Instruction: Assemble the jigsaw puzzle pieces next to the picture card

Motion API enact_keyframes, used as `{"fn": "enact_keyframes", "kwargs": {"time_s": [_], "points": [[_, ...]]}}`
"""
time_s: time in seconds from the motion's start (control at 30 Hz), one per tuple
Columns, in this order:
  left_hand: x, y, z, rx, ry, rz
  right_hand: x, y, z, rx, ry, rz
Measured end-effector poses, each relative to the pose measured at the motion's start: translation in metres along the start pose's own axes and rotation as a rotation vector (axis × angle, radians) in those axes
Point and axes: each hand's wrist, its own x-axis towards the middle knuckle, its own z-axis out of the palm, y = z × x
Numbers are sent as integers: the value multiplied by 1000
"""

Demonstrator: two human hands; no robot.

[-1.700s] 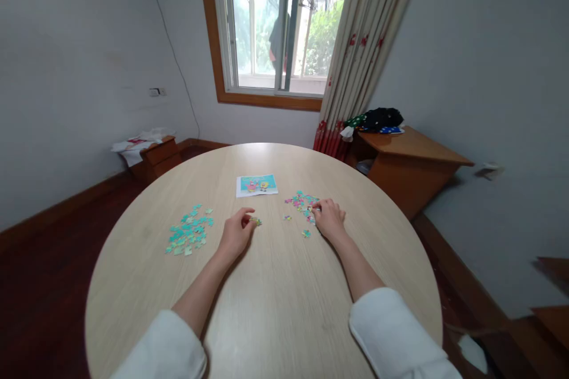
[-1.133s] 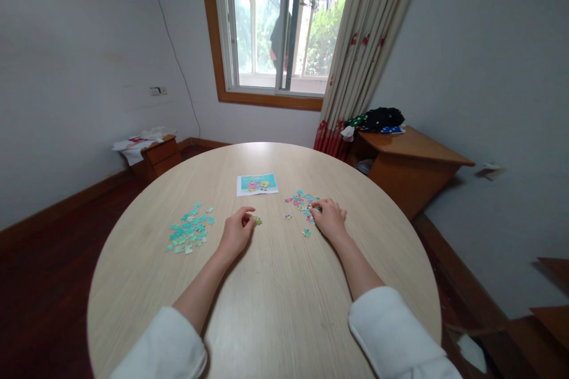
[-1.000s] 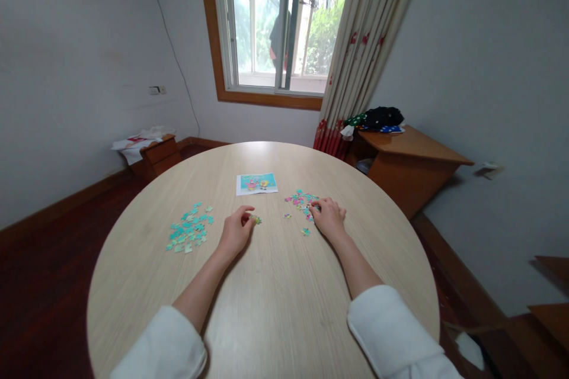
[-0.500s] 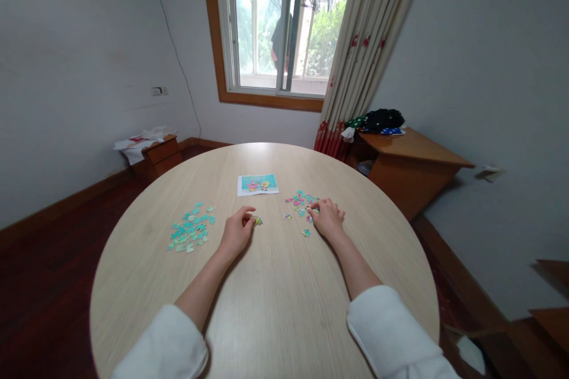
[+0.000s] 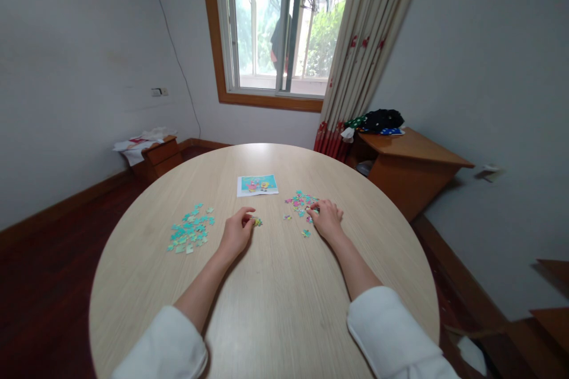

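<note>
My left hand [image 5: 235,230] rests on the round wooden table [image 5: 267,296], its thumb and fingers pinched on a small joined bit of puzzle pieces [image 5: 256,222]. My right hand [image 5: 328,220] lies curled at the near edge of a scatter of multicoloured puzzle pieces [image 5: 300,202], its fingertips on one of them. A loose piece [image 5: 305,233] lies just left of that hand. Beyond both hands a small reference picture [image 5: 257,185] lies flat.
A pile of teal puzzle pieces [image 5: 190,230] lies left of my left hand. A wooden desk [image 5: 411,157] with dark clothes on it stands to the right. A low cabinet [image 5: 156,153] stands at the left wall. Window and curtain are behind.
Both hands stay nearly where they were. The right hand's fingers have shifted slightly among the coloured pieces. The view has drifted a little.
</note>
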Motion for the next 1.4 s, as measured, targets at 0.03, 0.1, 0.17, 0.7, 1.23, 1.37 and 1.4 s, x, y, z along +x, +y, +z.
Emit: {"fn": "enact_keyframes", "kwargs": {"time_s": [0.03, 0.1, 0.17, 0.7, 1.23, 1.37, 1.4], "points": [[0, 0, 0, 1, 0, 0, 0, 0, 0, 4, 6, -5], [0, 0, 0, -2, 3, -1, 0, 1, 0, 11, 22, -16], [0, -1, 1, -5, 2, 0, 0, 1, 1, 24, 40, -27], [0, -4, 1, -25, -3, 17, 1, 3, 1, 227, 85, -93], [2, -4, 3, -204, 36, -39, -6, -14, -1, 609, 146, -264], [2, -6, 4, -211, 40, -31, -11, -24, 1, 758, 86, -288], [2, -6, 4, -205, 40, -29, -12, -26, 2, 787, 58, -280]]}}
